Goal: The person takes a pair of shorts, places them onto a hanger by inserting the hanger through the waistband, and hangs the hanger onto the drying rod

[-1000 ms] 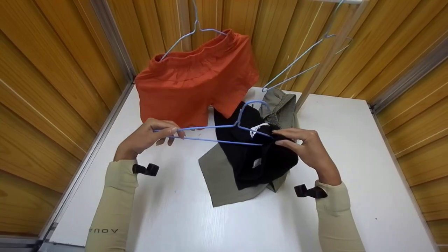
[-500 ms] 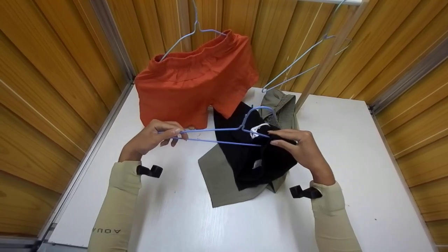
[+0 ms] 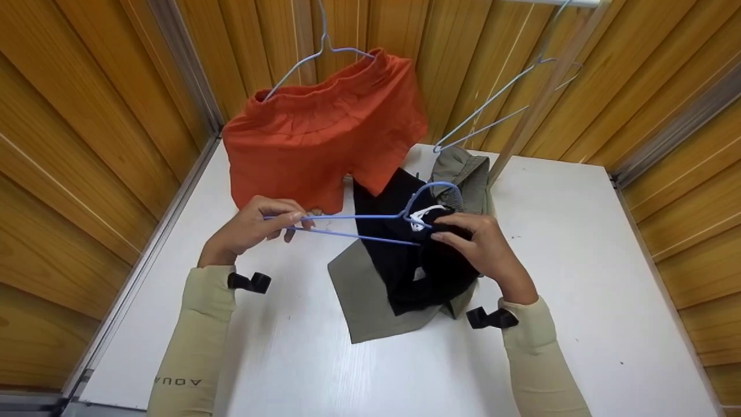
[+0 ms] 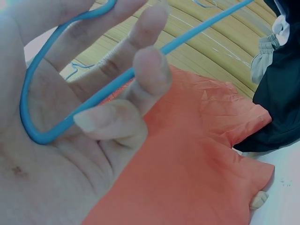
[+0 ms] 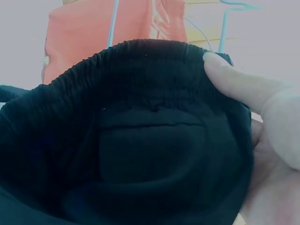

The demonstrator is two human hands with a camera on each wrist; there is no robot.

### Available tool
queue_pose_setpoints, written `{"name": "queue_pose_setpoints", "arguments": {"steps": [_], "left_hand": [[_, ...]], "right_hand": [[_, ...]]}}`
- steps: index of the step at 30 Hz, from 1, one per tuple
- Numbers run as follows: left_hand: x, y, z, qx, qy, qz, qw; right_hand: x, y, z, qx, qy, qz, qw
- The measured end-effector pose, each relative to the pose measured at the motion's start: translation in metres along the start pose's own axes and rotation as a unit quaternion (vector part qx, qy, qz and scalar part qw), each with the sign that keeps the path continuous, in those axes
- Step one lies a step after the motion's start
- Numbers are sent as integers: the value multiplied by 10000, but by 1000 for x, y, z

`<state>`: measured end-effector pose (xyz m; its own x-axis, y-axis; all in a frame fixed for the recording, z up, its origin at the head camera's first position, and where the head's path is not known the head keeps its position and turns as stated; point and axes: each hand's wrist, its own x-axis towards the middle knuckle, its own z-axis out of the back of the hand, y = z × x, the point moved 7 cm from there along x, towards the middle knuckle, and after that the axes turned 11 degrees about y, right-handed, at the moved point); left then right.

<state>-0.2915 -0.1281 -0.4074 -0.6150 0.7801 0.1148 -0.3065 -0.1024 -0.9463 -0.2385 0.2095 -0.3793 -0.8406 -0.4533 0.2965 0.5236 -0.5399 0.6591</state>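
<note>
A thin blue hanger (image 3: 359, 217) is held level above the white table. My left hand (image 3: 249, 229) grips its left end; in the left wrist view the bent wire (image 4: 105, 91) crosses the palm between thumb and fingers. My right hand (image 3: 486, 243) pinches the waistband of black shorts (image 3: 396, 278) with a white drawstring. The hanger's right end goes into that waistband, and its tip is hidden. In the right wrist view the black shorts (image 5: 150, 154) gape, showing the gathered elastic, with my thumb on the edge.
Orange shorts (image 3: 312, 133) hang on another hanger at the back left. Olive-grey shorts (image 3: 370, 307) lie beneath the black ones. An unloaded hanger (image 3: 486, 107) hangs at the back right beside a wooden post (image 3: 524, 127). Wood-panelled walls enclose the table (image 3: 608, 278).
My right hand has moved left, bringing the black waistband further over the hanger's right end. The hanger's hook has shifted slightly right and down; my left hand moved slightly right.
</note>
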Motion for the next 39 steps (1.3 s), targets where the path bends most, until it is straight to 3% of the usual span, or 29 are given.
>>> {"name": "queue_pose_setpoints", "arguments": {"steps": [5, 10, 13, 16, 22, 30, 34, 39], "left_hand": [[-3, 7, 3, -189, -217, 58, 9996], [-7, 14, 7, -786, -430, -216, 9957], [-6, 17, 6, -1000, -444, -356, 9934], [-1, 22, 1, -884, -316, -287, 9952], [17, 39, -23, -106, 27, 373, 9992], [50, 58, -75, 179, 791, 528, 9953], [64, 64, -92, 225, 869, 600, 9942], [76, 72, -104, 178, 718, 782, 9942]], "right_hand": [[0, 3, 2, -65, -150, 1, 9999], [-1, 3, 6, -22, -318, -99, 9994], [-2, 4, 9, -14, -440, -85, 9990], [-2, 5, 11, -62, -557, -47, 9984], [-3, 7, 15, -97, -806, -46, 9967], [-4, 13, 20, 15, -1055, 85, 9944], [-3, 16, 23, 71, -1173, 143, 9930], [-2, 19, 26, 137, -1364, 254, 9902]]}}
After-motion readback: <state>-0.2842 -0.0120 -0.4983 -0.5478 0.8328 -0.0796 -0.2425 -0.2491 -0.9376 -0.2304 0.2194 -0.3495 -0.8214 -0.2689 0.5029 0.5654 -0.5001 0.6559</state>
